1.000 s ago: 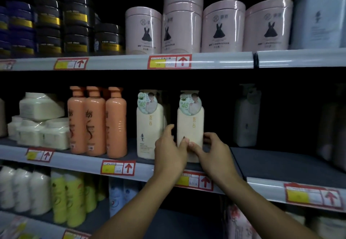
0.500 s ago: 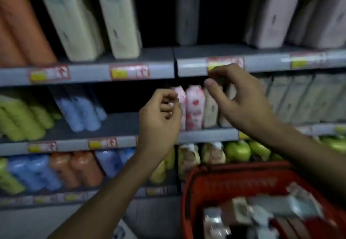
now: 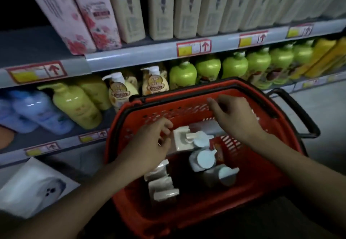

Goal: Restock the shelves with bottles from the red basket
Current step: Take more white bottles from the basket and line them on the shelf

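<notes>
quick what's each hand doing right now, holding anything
Left hand: fingers loosely curled, holding nothing, over the red basket.
Right hand: open, holding nothing, over the basket's far side.

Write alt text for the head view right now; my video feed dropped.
Both hands reach into the red basket of pump bottles: the left hand hovers beside a cream bottle, the right hand over the far side, neither gripping anything. Behind, shelves hold green bottles and cream boxes.
</notes>
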